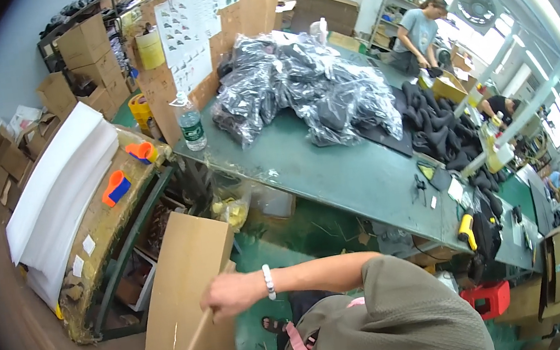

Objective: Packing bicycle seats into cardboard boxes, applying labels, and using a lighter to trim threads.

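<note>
Workshop floor, green, crowded; long green surface [364, 178] behind carries bagged dark goods [297, 89] and a water bottle [191, 126] at its near-left corner. Flat cardboard sheets [189, 291] stand on edge on the floor, leaning below that corner. One hand [228, 295] (which one I cannot tell for sure; judged the right) has fingers clamped on a sheet's top edge. Other hand not in view. Risks: single-handed grip on a thin edge may let the sheet buckle or slip; neighbouring sheet could topple toward the bench of white foam [62, 195].
</note>
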Action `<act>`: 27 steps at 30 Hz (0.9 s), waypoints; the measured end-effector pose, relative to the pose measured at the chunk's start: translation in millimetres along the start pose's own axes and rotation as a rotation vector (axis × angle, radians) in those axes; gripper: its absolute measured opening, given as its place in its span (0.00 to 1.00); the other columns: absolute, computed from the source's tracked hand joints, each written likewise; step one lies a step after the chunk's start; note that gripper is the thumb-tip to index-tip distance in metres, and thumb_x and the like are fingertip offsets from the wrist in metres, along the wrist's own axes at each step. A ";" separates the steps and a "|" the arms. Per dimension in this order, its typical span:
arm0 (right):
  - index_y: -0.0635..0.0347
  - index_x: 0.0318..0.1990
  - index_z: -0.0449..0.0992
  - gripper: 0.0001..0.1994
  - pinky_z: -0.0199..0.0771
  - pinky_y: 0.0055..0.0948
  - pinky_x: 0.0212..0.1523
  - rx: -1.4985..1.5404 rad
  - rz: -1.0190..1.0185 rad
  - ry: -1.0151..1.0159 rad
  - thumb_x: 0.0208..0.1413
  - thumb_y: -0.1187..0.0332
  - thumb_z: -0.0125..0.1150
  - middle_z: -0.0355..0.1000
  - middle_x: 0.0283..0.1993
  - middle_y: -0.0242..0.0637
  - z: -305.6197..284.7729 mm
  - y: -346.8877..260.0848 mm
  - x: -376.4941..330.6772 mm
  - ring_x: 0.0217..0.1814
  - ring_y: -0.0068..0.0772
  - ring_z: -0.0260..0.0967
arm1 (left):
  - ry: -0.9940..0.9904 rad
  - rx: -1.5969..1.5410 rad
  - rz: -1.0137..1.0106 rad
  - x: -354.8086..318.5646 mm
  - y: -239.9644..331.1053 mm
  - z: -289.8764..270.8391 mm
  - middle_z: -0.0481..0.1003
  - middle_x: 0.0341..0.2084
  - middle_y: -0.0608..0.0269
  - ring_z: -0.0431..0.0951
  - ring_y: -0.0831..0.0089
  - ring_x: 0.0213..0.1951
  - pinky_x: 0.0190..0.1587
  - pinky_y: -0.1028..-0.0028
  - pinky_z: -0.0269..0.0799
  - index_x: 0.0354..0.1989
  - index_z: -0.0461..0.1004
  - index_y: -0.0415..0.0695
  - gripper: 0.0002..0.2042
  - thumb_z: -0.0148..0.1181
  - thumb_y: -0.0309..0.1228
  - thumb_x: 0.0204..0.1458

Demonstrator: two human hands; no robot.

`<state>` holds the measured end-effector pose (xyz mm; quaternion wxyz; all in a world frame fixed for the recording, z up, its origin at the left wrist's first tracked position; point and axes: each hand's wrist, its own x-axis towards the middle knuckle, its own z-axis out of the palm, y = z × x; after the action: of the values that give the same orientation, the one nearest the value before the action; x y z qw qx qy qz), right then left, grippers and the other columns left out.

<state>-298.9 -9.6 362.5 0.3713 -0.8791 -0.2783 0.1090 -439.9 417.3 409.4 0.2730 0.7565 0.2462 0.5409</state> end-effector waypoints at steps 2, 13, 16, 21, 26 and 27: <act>0.62 0.40 0.74 0.18 0.70 0.44 0.45 -0.002 -0.005 0.111 0.47 0.59 0.65 0.73 0.38 0.47 -15.1 21.2 21.1 0.46 0.51 0.70 | -0.201 0.160 0.554 15.4 115.4 -9.2 0.70 0.16 0.54 0.69 0.55 0.19 0.25 0.58 0.65 0.27 0.74 0.35 0.28 0.63 0.55 0.49; 0.65 0.50 0.68 0.22 0.65 0.46 0.55 0.070 -0.194 0.576 0.52 0.61 0.60 0.69 0.46 0.48 -100.7 87.2 58.6 0.51 0.52 0.65 | -0.676 0.284 0.769 -152.2 197.4 242.7 0.70 0.28 0.54 0.70 0.51 0.35 0.40 0.58 0.65 0.31 0.71 0.40 0.17 0.62 0.44 0.50; 0.63 0.48 0.69 0.22 0.63 0.45 0.54 -0.111 -0.319 0.509 0.51 0.56 0.61 0.69 0.45 0.46 -79.1 76.4 75.3 0.50 0.49 0.65 | -0.862 0.382 0.679 -129.9 185.7 239.8 0.73 0.40 0.48 0.71 0.50 0.43 0.48 0.57 0.65 0.46 0.70 0.35 0.20 0.58 0.40 0.54; 0.60 0.37 0.78 0.20 0.60 0.44 0.55 -0.435 -0.351 0.432 0.50 0.50 0.60 0.71 0.47 0.43 -87.7 58.7 107.1 0.55 0.43 0.65 | -0.845 0.343 0.773 -148.2 180.5 228.7 0.68 0.53 0.46 0.67 0.49 0.54 0.58 0.55 0.60 0.56 0.65 0.35 0.25 0.57 0.39 0.54; 0.59 0.29 0.82 0.29 0.72 0.43 0.38 -0.163 -0.221 -0.305 0.46 0.37 0.55 0.78 0.35 0.48 -75.7 62.9 156.5 0.39 0.45 0.76 | -0.650 0.666 0.777 -154.9 206.9 201.8 0.65 0.58 0.46 0.63 0.47 0.60 0.60 0.50 0.57 0.59 0.64 0.38 0.30 0.56 0.47 0.54; 0.59 0.29 0.82 0.29 0.72 0.43 0.38 -0.168 -0.227 -0.308 0.46 0.37 0.55 0.78 0.35 0.48 -76.0 65.4 164.2 0.39 0.45 0.76 | -0.502 0.800 0.735 -153.1 204.3 191.3 0.69 0.54 0.47 0.67 0.45 0.56 0.56 0.48 0.62 0.54 0.70 0.40 0.30 0.57 0.54 0.54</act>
<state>-107.0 1.8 371.5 0.2595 -0.8431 -0.4369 0.1757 -286.8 137.9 392.7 -0.1882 0.9408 0.0809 0.2699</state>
